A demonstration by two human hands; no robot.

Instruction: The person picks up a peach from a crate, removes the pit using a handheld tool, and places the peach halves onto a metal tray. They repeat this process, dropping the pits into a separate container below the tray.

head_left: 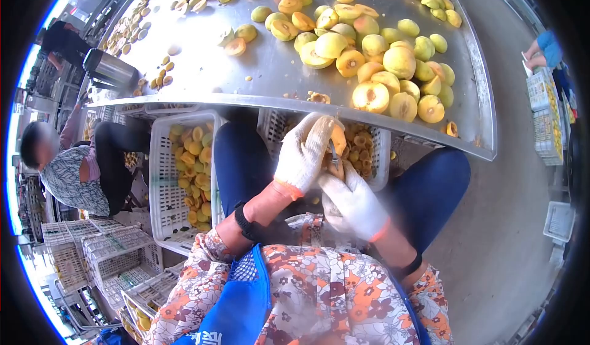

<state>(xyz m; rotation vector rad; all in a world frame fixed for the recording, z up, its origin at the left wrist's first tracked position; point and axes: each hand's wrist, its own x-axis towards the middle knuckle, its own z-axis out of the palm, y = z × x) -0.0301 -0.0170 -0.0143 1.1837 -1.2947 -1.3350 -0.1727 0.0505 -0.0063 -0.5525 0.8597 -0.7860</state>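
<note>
My left hand [302, 151], in a white knit glove, is closed around a yellow peach half [338, 139] at the table's front edge. In my right hand [355, 202], also gloved, is a small pitting tool with a narrow metal end [334, 151]. Its metal end meets the fruit; the exact shape of the tip is hidden. Below both hands, a white crate [382, 160] between my knees holds small orange-brown peach pieces. Just beyond, on the metal table [270, 81], lies a heap of halved yellow-green peaches [372, 56].
A white crate [157, 179] of yellow peach halves stands left of my leg. Stacked crates [117, 253] are at lower left. One person [77, 173] sits at left, near a metal container [110, 68]. More crates [544, 124] and another person's legs [533, 62] are at right.
</note>
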